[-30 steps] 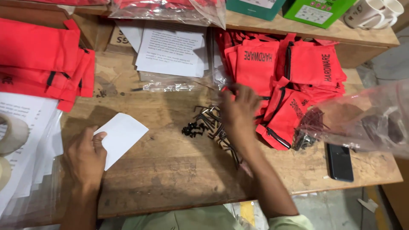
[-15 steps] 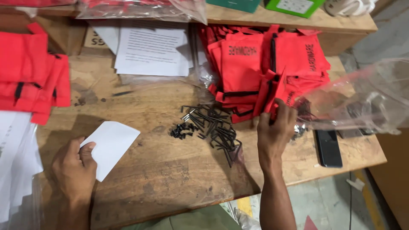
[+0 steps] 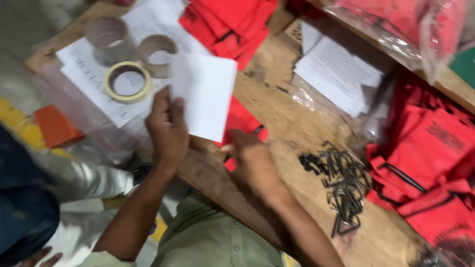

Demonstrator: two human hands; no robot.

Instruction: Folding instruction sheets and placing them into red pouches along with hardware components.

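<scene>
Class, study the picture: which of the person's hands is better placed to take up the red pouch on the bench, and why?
Probably the right hand: it rests on the red pouch and is free. The left hand already has a grip on the white paper, raised above the wooden bench.

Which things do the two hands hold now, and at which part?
The left hand pinches the white paper sheet at its lower left edge. The right hand touches a red pouch; its grip cannot be told.

Left hand raised mid-frame, fingers curled shut in a pinch, thumb up, bare forearm running down to lower left. Right hand just right of it, lower, palm down, fingers bent and pointing left, blurred; forearm runs down to bottom centre-right
</scene>
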